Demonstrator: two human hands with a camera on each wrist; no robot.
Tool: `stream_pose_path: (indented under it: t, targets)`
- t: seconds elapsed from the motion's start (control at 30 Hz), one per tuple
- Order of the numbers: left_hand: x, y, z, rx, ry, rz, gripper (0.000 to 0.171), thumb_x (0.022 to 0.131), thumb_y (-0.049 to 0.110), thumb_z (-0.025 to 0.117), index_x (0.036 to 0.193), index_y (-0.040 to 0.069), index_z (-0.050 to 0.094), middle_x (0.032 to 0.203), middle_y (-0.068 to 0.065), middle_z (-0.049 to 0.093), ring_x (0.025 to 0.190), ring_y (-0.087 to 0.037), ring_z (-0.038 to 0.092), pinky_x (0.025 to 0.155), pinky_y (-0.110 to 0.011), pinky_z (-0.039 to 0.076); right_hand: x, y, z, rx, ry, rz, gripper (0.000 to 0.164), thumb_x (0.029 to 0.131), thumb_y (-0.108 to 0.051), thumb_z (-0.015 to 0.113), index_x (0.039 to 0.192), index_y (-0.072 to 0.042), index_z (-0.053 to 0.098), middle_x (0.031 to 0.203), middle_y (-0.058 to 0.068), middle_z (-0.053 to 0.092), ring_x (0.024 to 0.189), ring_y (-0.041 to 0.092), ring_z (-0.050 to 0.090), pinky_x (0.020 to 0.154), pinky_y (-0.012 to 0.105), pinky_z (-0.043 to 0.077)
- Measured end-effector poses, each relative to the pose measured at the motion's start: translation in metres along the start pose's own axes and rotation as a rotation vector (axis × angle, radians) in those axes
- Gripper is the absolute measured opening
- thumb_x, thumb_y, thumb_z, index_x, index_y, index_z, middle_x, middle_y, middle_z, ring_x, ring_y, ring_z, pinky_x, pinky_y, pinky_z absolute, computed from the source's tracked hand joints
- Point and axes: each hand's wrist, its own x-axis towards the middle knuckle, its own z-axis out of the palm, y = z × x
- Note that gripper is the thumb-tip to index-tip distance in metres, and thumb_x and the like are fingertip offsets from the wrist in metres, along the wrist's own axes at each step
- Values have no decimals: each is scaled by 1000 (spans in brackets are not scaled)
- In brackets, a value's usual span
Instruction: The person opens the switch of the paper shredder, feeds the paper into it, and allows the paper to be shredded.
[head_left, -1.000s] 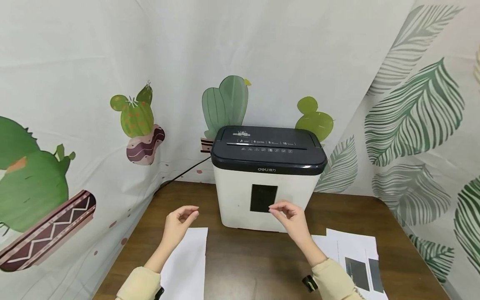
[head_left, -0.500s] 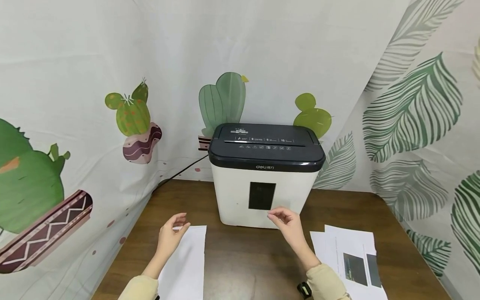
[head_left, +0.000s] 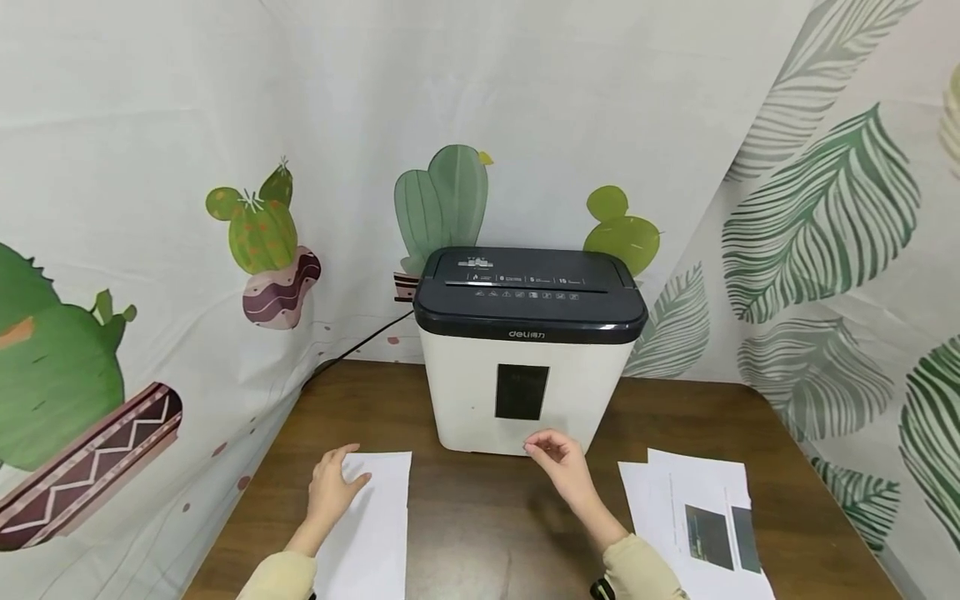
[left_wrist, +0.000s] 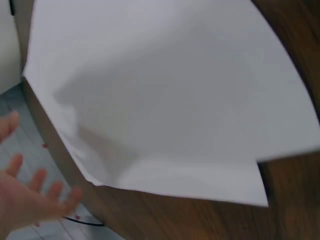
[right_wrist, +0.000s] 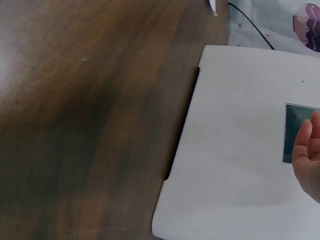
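Note:
My left hand (head_left: 328, 492) hovers over the upper left of a blank white sheet of paper (head_left: 381, 533), its thumb and fingers spread and nothing between them. In the left wrist view the hand (left_wrist: 35, 195) appears at the lower left, beside the paper (left_wrist: 185, 100). My right hand (head_left: 566, 471) hangs in front of a white paper shredder (head_left: 461, 387) with a black top. Its thumb and forefinger come close together, and I see nothing held. The right wrist view shows part of that hand (right_wrist: 307, 155) before the dark window of the shredder (right_wrist: 235, 150).
Several printed sheets (head_left: 667, 517) with dark pictures lie on the right of the brown wooden table (head_left: 480, 533). A black cord (head_left: 360, 348) runs left from behind the shredder. Patterned cloth (head_left: 345, 100) hangs behind the table.
My left hand has moved down and left over the blank paper, and its fingers have spread from a near pinch. The right hand has lowered slightly. The view has shifted a little.

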Motion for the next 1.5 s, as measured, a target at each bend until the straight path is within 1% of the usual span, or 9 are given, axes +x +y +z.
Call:
stream_pose_path:
  t: [0.17,0.27,0.37,0.57,0.77,0.93,1.13,1.3,1.5]
  targets:
    - [10,-10,6,0,-121,131,44,71,10,71,112,8,56,113,-17,55,107,-38,45,85,-52,39,0,23,-2,36,-70,13,9,81,3,56,86,11,58,78,29,56,68,4,57,62,19,48]
    - [19,-10,7,79,-164,177,40,70,9,72,107,12,58,108,-13,57,103,-35,48,81,-50,40,-1,37,-3,59,-105,13,13,84,0,54,90,12,56,81,30,57,71,7,60,64,22,50]
    - [27,-10,7,174,-205,195,35,67,9,73,99,13,61,99,-11,58,95,-32,51,73,-48,43,-4,39,-2,66,-118,31,17,86,-2,53,93,14,54,82,29,59,72,7,61,64,23,50]
    - [35,-14,6,281,-253,169,29,62,14,75,88,14,63,88,-7,57,85,-27,52,62,-45,42,-11,43,2,46,-134,59,18,85,-3,54,93,14,55,82,30,58,72,9,61,63,23,50]
    - [42,-12,6,301,-317,177,31,62,13,76,89,13,62,91,-9,56,88,-30,52,66,-49,43,-13,46,4,39,-186,19,15,86,-1,52,92,13,56,80,34,56,72,5,60,62,23,50]
    - [46,-11,7,316,-335,176,32,60,12,77,86,13,60,91,-9,55,88,-30,52,68,-48,43,-13,46,5,31,-210,30,12,85,1,52,91,10,57,79,32,57,72,4,59,61,22,49]
    - [47,-7,7,308,-355,128,32,60,10,77,84,12,58,91,-9,55,87,-29,53,69,-48,43,-15,30,7,-7,-210,35,10,84,5,51,89,12,57,77,26,59,70,8,60,61,27,50]
    - [44,0,3,311,-421,61,32,62,10,77,86,11,55,94,-9,57,91,-31,50,71,-54,39,-14,19,5,-17,-216,65,11,85,3,51,90,12,57,79,33,57,71,6,59,64,27,51]
    - [44,8,-2,354,-467,56,26,64,11,75,79,11,54,95,-12,52,90,-32,46,74,-56,36,-12,19,4,-16,-236,51,12,85,3,50,90,12,57,80,34,56,71,-2,56,64,25,50]
